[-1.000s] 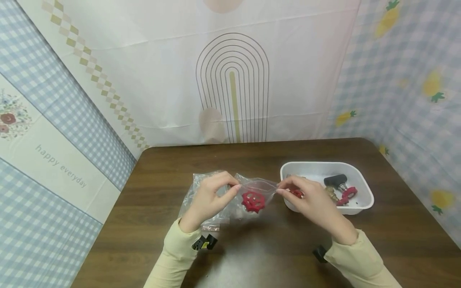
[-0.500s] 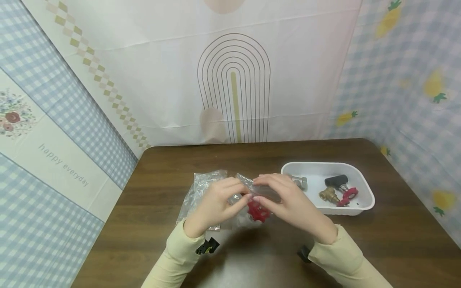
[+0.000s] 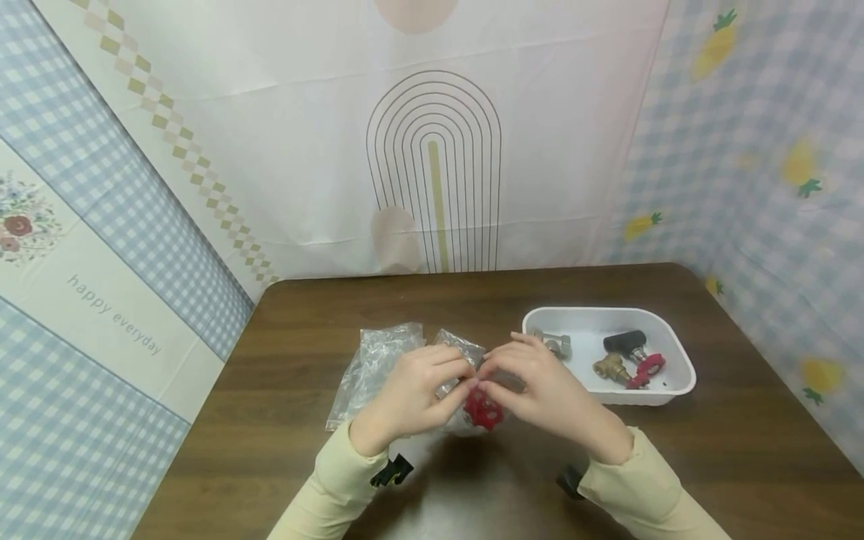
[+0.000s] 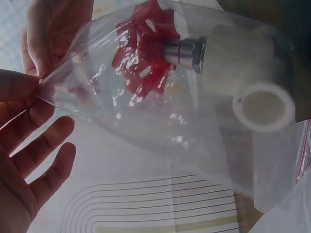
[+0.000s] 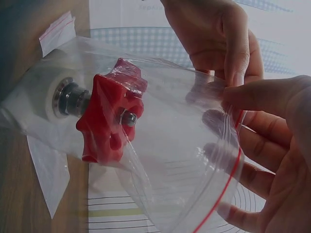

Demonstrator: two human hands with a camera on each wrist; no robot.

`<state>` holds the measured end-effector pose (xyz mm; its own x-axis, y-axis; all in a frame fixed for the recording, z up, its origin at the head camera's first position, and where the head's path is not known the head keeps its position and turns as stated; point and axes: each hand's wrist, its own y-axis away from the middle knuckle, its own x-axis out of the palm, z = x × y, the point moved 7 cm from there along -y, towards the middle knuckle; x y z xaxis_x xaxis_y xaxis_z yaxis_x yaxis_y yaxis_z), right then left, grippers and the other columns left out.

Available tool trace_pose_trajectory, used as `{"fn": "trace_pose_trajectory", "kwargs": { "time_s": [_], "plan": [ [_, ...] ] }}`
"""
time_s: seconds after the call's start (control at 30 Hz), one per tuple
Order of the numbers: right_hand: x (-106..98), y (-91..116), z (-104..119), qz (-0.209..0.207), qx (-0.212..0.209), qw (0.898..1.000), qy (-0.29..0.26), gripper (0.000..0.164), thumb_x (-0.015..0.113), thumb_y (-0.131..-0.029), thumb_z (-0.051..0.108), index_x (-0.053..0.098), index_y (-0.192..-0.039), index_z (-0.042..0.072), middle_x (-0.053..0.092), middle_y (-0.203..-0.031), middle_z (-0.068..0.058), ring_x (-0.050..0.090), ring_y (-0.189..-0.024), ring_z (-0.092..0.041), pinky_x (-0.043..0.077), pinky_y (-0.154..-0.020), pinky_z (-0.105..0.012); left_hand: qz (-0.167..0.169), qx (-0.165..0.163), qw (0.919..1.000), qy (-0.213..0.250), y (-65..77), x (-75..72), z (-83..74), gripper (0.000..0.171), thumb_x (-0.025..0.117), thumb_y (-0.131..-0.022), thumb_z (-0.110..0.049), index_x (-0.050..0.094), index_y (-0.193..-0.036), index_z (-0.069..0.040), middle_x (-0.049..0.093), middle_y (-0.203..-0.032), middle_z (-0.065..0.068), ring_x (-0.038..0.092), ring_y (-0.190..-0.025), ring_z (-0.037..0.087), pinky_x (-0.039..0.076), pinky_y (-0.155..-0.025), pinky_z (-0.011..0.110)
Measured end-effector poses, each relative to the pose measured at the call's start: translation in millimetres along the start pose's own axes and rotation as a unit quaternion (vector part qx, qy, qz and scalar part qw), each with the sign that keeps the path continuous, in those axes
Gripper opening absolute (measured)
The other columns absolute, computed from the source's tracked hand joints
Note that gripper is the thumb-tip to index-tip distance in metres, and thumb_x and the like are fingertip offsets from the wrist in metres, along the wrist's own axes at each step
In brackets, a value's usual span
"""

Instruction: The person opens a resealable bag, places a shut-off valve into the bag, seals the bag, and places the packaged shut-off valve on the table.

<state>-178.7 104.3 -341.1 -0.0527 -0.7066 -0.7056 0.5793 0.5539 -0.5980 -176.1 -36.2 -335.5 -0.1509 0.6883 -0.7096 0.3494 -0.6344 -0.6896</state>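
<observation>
A clear zip bag [image 5: 167,111] with a red line along its mouth hangs between my two hands. In it sits a valve with a white elbow-like body [image 4: 228,63], a shiny metal stem and a red handwheel [image 3: 483,411]. With thumb and index finger, my left hand [image 3: 420,384] pinches the bag's top edge. My right hand [image 3: 543,388] pinches the same edge right beside it, so the fingertips of both hands nearly meet. The right hand's other fingers are spread behind the film in the right wrist view. The valve body is hidden in the head view.
Flat clear bags [image 3: 381,364] lie on the wooden table [image 3: 324,300] to the left. To the right stands a white tray [image 3: 680,352] holding a grey metal fitting [image 3: 557,345], a brass valve [image 3: 610,367] with a red wheel, and a black-handled piece [image 3: 624,343].
Both hands pinched the bag mouth apart at opposite corners; the right hand then moved left until its fingertips reached the left hand's. The bag and valve hang slightly lower now.
</observation>
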Motion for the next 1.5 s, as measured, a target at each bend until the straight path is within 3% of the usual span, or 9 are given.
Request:
{"fn": "trace_pose_trajectory", "kwargs": {
  "time_s": [0.47,0.7,1.2,1.5],
  "plan": [
    [4.3,-0.1,6.1,0.008,-0.018,1.0,-0.003,0.019,0.081,-0.08,0.008,0.068,-0.089,0.018,0.068,-0.088,0.013,0.065,-0.089,-0.007,0.039,-0.106,-0.055,0.02,0.009,0.9995,0.024,3.3,1.6,-1.9,0.006,0.067,-0.088,-0.009,0.07,-0.088,-0.014,0.065,-0.085,-0.007,0.057,-0.075,0.006,0.048,-0.07,0.014],
    [2.4,-1.4,9.8,-0.008,-0.038,0.999,0.009,0.019,0.081,-0.08,0.007,0.068,-0.089,0.017,0.069,-0.087,0.012,0.066,-0.086,-0.006,0.041,-0.104,-0.053,0.014,0.003,0.9993,0.034,4.2,-1.0,-1.3,0.007,0.064,-0.092,-0.012,0.07,-0.088,-0.014,0.063,-0.085,-0.007,0.055,-0.074,0.006,0.047,-0.069,0.014],
    [2.8,0.7,2.7,0.001,-0.009,1.0,0.002,0.009,0.077,-0.089,0.017,0.07,-0.092,0.019,0.068,-0.089,0.017,0.066,-0.093,-0.012,0.042,-0.104,-0.048,-0.003,0.004,0.9998,0.018,4.5,-6.7,0.7,0.006,0.066,-0.092,-0.012,0.07,-0.089,-0.013,0.065,-0.083,-0.006,0.057,-0.074,0.007,0.049,-0.07,0.016],
    [5.3,1.8,4.2,-0.002,-0.025,0.999,0.023,0.007,0.076,-0.091,0.019,0.069,-0.091,0.017,0.068,-0.087,0.015,0.066,-0.088,-0.009,0.045,-0.101,-0.05,-0.008,0.001,0.9998,0.019,7.5,-6.5,2.5,0.006,0.065,-0.094,-0.014,0.07,-0.09,-0.013,0.065,-0.084,-0.007,0.057,-0.074,0.006,0.048,-0.069,0.014]
  ]
}}
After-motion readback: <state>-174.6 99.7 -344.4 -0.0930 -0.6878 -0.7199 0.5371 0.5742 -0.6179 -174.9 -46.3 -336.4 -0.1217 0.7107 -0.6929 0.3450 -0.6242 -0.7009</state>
